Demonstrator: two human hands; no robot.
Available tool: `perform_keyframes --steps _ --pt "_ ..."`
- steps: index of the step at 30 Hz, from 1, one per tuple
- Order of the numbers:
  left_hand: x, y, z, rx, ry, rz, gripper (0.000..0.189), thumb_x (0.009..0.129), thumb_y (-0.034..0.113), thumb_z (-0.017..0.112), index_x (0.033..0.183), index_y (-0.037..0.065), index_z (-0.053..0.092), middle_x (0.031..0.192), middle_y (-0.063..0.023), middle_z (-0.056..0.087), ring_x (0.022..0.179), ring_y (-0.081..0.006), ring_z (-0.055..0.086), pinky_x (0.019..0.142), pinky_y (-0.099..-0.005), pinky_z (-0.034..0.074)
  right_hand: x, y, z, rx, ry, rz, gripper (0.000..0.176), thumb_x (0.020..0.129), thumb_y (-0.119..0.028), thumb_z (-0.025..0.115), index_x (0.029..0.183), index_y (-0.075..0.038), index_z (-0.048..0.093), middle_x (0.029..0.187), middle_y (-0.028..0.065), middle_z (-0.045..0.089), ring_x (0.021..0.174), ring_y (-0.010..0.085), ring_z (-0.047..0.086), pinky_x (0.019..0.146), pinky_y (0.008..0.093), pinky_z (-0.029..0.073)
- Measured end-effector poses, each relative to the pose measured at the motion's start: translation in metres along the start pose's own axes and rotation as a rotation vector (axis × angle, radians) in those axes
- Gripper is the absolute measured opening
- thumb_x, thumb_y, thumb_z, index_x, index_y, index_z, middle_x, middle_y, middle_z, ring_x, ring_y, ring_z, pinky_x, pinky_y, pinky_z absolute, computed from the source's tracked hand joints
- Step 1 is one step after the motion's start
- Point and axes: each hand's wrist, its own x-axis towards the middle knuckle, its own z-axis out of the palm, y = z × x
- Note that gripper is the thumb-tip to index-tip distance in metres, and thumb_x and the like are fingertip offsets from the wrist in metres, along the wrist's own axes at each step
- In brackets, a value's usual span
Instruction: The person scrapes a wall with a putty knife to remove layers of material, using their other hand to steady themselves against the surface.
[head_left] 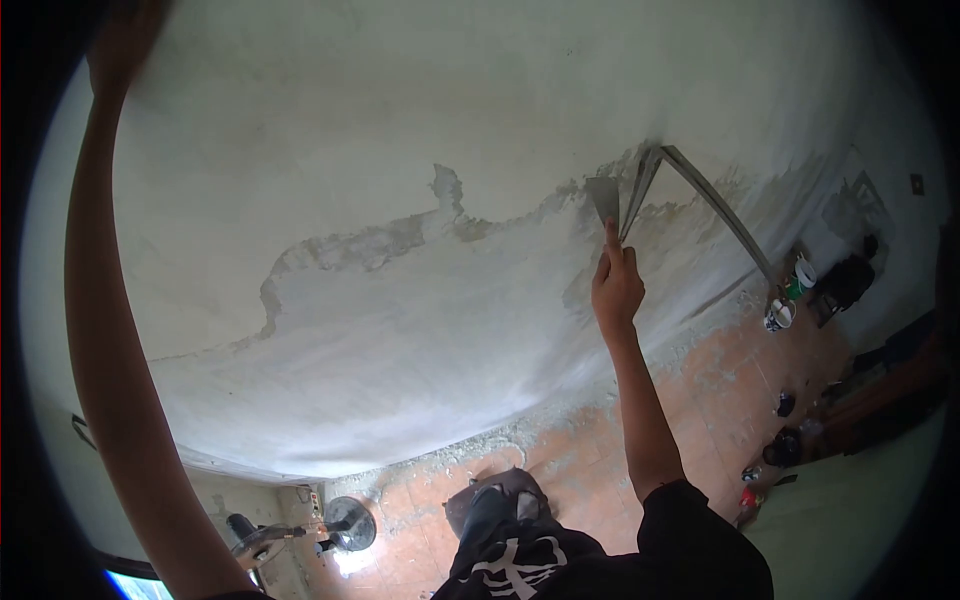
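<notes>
My right hand (618, 288) is closed round the handle of a putty knife (603, 195), index finger stretched along it. Its wide blade lies at the wall (420, 310), by the ragged edge of a bare patch (360, 248) where the coating is gone. Just right of the blade, a long grey strip (715, 200) forms a sharp bend at its top and slopes down to the right. My left hand (125, 45) is raised at the top left, at or near the wall. Its fingers are dark and cut off by the view's edge.
Pale flakes litter the tiled floor (600, 440) along the wall's foot. My feet are on a dark stool or box (500, 495). Buckets (779, 315) stand at the right, by a black chair-like object (845, 283). A round black base (351, 524) is at lower left.
</notes>
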Motion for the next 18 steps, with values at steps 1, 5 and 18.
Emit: perform_keyframes --steps 1,5,18 --pt "0.003 0.002 -0.003 0.004 0.004 0.001 0.068 0.088 0.035 0.056 0.140 -0.002 0.033 0.132 -0.0174 0.045 0.125 -0.0307 0.039 0.101 -0.0522 0.033 0.002 -0.002 -0.002 0.011 -0.051 0.043 0.054 0.095 -0.008 0.055 0.145 -0.023 0.044 0.080 0.0072 0.054 0.064 0.0237 0.061 0.052 0.0373 0.050" --pt "-0.002 0.001 0.002 -0.016 0.017 0.009 0.062 0.087 0.032 0.057 0.136 -0.001 0.037 0.138 -0.0185 0.042 0.127 -0.0310 0.038 0.102 -0.0524 0.033 0.005 0.008 -0.010 -0.035 -0.114 0.016 0.056 0.095 -0.009 0.056 0.146 -0.025 0.042 0.080 0.0071 0.054 0.063 0.0239 0.061 0.052 0.0377 0.050" --pt "-0.002 0.006 0.003 0.009 0.032 0.019 0.068 0.086 0.037 0.053 0.135 -0.006 0.034 0.129 -0.0210 0.043 0.119 -0.0335 0.041 0.099 -0.0533 0.032 0.013 0.031 -0.011 -0.073 -0.090 -0.100 0.061 0.092 -0.010 0.060 0.147 -0.028 0.041 0.083 0.0053 0.054 0.063 0.0205 0.061 0.051 0.0342 0.052"
